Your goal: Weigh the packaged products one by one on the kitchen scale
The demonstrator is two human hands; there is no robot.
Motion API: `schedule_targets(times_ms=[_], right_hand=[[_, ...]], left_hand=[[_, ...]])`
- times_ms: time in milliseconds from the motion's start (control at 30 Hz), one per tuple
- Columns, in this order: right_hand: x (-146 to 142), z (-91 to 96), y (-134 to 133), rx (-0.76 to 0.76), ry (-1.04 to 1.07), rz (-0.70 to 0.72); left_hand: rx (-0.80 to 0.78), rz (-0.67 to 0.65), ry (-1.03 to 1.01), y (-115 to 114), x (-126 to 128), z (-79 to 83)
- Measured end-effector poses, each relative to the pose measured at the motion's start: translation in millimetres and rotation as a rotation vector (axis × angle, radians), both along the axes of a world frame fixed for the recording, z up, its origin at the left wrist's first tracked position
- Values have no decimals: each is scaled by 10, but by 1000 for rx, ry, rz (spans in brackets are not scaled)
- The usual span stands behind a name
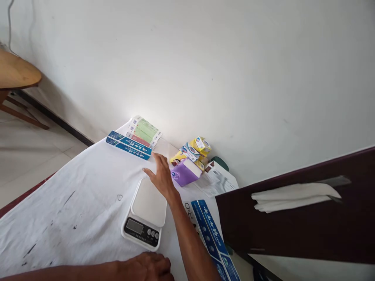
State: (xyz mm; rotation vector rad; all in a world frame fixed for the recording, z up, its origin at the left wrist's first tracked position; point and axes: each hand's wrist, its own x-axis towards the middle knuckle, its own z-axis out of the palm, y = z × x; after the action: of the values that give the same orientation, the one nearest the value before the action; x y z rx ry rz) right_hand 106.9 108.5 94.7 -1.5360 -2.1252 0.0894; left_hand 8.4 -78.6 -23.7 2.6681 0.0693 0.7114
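My right hand reaches over the far end of a white digital kitchen scale, thumb and fingers apart, nothing in it. Its fingertips are close to the right end of a pair of long blue toothpaste boxes lying side by side; whether they touch, I cannot tell. The scale's platform is bare and its display looks blank. At the bottom, my left hand lies just in front of the scale with curled fingers. Anything inside those fingers is hidden.
Right of my right hand sit a purple pack and small yellow boxes. Green printed packaging lies behind the blue boxes. More blue boxes lie beside my right forearm. A white cloth covers the table, against a wall.
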Motion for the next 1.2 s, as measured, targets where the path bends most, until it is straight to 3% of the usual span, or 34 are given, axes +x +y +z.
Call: schedule_targets(times_ms=[100,200,300,400,500,600,833,1000,1200], right_hand=[[505,115,-797,143,-11,-133],[1172,108,-1516,133,-63,-448],[1734,-55,-2030,-53,-87,-750],[2006,-282,-2292,-260,0,-846],[2038,-425,-2359,-309,90,-845],[1990,-429,-2360,-282,105,-837],[1691,-34,-2288,-156,72,-804],[990,244,-1899,-140,101,-476],[244,172,-1434,-192,43,-114]], left_hand=[[-76,-26,48,58,-145,285],[-186,-99,125,126,-266,474],[-258,-156,189,154,-319,531],[-295,-151,214,136,-317,529],[-299,-156,223,111,-311,541],[-292,-148,225,104,-318,556],[-250,-143,196,107,-299,469],[-225,-149,182,114,-269,426],[-166,-178,157,147,-266,418]])
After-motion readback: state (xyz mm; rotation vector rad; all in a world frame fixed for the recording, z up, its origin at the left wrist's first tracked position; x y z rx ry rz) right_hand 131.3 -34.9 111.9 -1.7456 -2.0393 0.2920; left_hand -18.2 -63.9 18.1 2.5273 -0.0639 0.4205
